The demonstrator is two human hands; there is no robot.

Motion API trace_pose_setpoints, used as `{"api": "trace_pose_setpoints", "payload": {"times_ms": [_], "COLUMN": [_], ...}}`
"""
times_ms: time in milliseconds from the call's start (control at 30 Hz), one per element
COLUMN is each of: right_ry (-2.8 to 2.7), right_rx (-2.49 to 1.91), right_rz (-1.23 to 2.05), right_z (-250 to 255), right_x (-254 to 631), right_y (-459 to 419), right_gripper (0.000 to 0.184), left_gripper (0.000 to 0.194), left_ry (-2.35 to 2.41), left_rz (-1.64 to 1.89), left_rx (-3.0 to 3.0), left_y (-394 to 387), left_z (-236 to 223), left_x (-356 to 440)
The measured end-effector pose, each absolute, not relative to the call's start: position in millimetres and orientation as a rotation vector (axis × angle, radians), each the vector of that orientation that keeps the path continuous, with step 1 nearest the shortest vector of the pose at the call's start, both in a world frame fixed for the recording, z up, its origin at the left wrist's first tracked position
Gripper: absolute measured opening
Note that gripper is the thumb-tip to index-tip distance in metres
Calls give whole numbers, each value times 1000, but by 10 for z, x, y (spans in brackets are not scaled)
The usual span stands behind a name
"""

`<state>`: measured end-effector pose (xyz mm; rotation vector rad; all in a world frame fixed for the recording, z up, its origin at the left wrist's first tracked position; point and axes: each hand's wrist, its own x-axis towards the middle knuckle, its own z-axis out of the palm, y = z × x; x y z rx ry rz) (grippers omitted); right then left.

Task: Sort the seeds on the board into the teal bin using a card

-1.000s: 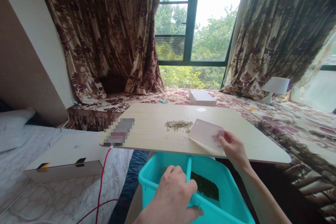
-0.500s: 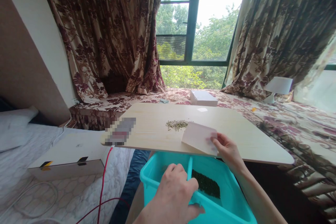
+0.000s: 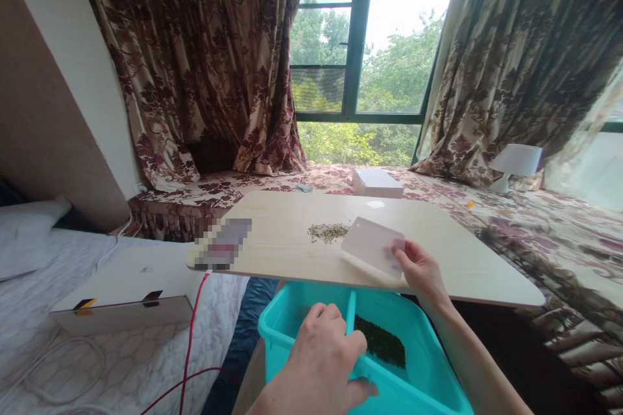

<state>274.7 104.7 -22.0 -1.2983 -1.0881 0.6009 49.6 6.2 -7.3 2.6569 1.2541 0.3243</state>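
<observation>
My right hand [image 3: 422, 270] pinches a pale pink plastic scraper card [image 3: 372, 246] by its right corner, its lower edge resting on the light wooden tabletop [image 3: 282, 246]. A small heap of greenish seeds [image 3: 329, 231] lies just left of the card. My left hand [image 3: 325, 360] is closed round the centre divider of a turquoise plastic bin [image 3: 428, 369] held under the table's near edge. A patch of dark green seeds [image 3: 381, 341] lies in the bin's right compartment.
A blurred flat object [image 3: 224, 244] lies at the tabletop's left end. A white box [image 3: 378, 182] and a white lamp [image 3: 514, 163] sit on the floral window seat behind. A cardboard box [image 3: 126, 292] and red cable [image 3: 189, 343] lie on the bed at left.
My right hand first drew the card toward the table's near edge, then lifted it back up beside the seed heap. My left hand and the bin stayed put.
</observation>
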Motion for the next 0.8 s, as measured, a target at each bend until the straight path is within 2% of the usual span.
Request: {"api": "trace_pose_setpoints", "payload": {"times_ms": [200,467,667,800], "right_ry": [-1101,-1390,-949,-871], "right_rx": [-1289,-1153,-1211,-1240], "right_rz": [653,941,652,603], "right_z": [-305,-234,-178,-241], "right_x": [2725,2590,2868,2993], "right_y": [1037,840,1023,1162], "right_gripper": [33,34,39,37], "left_gripper": [35,32,29,22], "left_ry": [1251,1301,1364,1486], "left_rz": [355,354,370,386], "left_rx": [2654,2632,2570,2474], "left_y": [53,63,36,46], "left_z": [-79,-79,-104,-134], "left_x": [481,403,134,-15]}}
